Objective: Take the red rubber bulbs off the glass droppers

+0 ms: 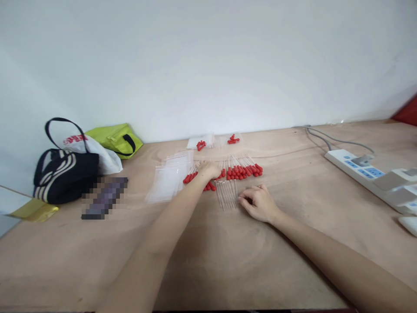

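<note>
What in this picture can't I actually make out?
All in the head view:
What, if anything, the left hand grips: its own back hides it.
The dark flat object: pixel blocks obscure it.
The red item: cut off by the right edge.
The exact count of red-ended sticks: small and overlapping.

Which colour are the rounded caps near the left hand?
The caps are red; head view shows this.

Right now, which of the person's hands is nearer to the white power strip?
Right. The right hand lies to the left of the white power strip, clearly apart; the left hand is farther off on the same side, at the red-tipped sticks.
</note>
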Motion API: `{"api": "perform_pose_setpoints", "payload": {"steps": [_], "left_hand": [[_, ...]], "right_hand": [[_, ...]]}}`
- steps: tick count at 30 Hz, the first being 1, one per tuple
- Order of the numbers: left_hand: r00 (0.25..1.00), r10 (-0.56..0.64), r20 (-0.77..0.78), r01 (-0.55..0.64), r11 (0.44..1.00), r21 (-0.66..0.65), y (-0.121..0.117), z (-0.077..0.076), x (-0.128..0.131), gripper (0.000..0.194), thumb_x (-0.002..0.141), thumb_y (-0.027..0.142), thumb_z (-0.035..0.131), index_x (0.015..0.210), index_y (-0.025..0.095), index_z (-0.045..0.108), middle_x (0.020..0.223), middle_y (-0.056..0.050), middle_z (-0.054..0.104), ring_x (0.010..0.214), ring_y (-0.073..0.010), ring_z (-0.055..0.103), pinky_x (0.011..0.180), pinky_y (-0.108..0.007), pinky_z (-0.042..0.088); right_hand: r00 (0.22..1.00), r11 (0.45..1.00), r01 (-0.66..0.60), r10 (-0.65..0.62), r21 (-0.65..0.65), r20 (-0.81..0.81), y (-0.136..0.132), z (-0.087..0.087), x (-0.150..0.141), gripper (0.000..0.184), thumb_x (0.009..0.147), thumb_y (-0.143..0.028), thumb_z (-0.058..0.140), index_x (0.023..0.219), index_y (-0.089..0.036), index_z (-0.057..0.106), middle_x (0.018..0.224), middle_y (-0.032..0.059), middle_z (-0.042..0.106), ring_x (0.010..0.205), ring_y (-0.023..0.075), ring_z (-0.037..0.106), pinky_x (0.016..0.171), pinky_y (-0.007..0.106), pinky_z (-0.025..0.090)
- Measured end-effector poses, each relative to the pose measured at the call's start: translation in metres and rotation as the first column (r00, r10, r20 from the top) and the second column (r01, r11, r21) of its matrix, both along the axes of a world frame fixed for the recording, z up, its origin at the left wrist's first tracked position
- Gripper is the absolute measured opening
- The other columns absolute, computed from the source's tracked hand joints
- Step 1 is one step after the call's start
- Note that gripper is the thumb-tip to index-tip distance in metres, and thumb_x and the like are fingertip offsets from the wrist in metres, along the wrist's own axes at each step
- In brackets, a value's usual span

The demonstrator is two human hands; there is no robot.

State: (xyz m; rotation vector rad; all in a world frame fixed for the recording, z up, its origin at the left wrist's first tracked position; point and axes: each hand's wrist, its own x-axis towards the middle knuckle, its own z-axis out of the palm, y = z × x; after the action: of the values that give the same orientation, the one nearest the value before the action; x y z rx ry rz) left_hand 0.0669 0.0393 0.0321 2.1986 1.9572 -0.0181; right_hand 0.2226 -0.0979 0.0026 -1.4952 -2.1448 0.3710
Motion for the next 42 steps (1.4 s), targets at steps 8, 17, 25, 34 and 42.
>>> {"api": "perform_pose_setpoints", "payload": {"steps": [8,17,25,34,42], "left_hand": [[0.996,0.078,-0.034,-0.075,0.993,0.094,-0.014,0.014,0.001,0.028,0.076,0.032,0.048,0.092,0.013,0.061,0.116,-0.018,0.051,0.111,-0.0343,0.04,0.085,-0.046,0.033],[0.817,-0.554,-0.161,0.532,0.618,0.579,-0.098,-0.01,-0.052,0.025,0.089,0.025,0.031,0.08,0.014,0.051,0.072,-0.005,0.057,0.067,-0.017,0.052,0.062,-0.029,0.04],[0.648,-0.745,-0.161,0.565,0.327,0.758,-0.108,-0.034,-0.053,0.015,0.086,0.025,0.043,0.079,0.015,0.052,0.071,-0.003,0.06,0.064,-0.0124,0.053,0.062,-0.026,0.043],[0.634,-0.766,-0.104,0.538,0.34,0.771,-0.105,-0.029,-0.057,0.015,0.083,0.028,0.048,0.086,0.018,0.058,0.086,-0.003,0.065,0.088,-0.015,0.056,0.084,-0.032,0.04],[0.653,-0.748,-0.119,0.57,0.381,0.728,-0.112,-0.027,-0.062,0.018,0.083,0.031,0.049,0.074,0.02,0.059,0.077,0.001,0.067,0.081,-0.0126,0.058,0.09,-0.035,0.033]], "right_hand": [[0.999,0.995,0.011,-0.006,0.104,-0.049,0.0,-0.004,0.001,0.019,0.078,-0.025,0.045,0.065,-0.02,0.057,0.059,-0.0019,0.058,0.064,0.0131,0.051,0.069,0.031,0.025],[0.987,0.76,0.158,-0.118,0.63,-0.104,0.001,-0.004,0.005,0.037,0.074,-0.039,0.056,0.105,-0.019,0.054,0.101,0.0098,0.056,0.094,0.0217,0.049,0.081,0.037,0.033],[0.981,0.856,-0.169,0.096,0.489,0.17,-0.002,-0.006,-0.005,0.022,0.084,-0.032,0.045,0.097,-0.026,0.062,0.072,0.0,0.063,0.076,0.0145,0.05,0.094,0.043,0.019],[0.979,0.809,-0.194,0.12,0.555,0.167,-0.004,-0.007,-0.005,0.021,0.084,-0.025,0.044,0.086,-0.021,0.064,0.058,-0.0012,0.057,0.066,0.012,0.045,0.089,0.038,0.023],[0.976,0.819,-0.205,0.128,0.536,0.177,-0.009,-0.005,-0.003,0.022,0.083,-0.026,0.042,0.082,-0.024,0.064,0.054,-0.0025,0.056,0.064,0.0119,0.043,0.087,0.038,0.021]]}}
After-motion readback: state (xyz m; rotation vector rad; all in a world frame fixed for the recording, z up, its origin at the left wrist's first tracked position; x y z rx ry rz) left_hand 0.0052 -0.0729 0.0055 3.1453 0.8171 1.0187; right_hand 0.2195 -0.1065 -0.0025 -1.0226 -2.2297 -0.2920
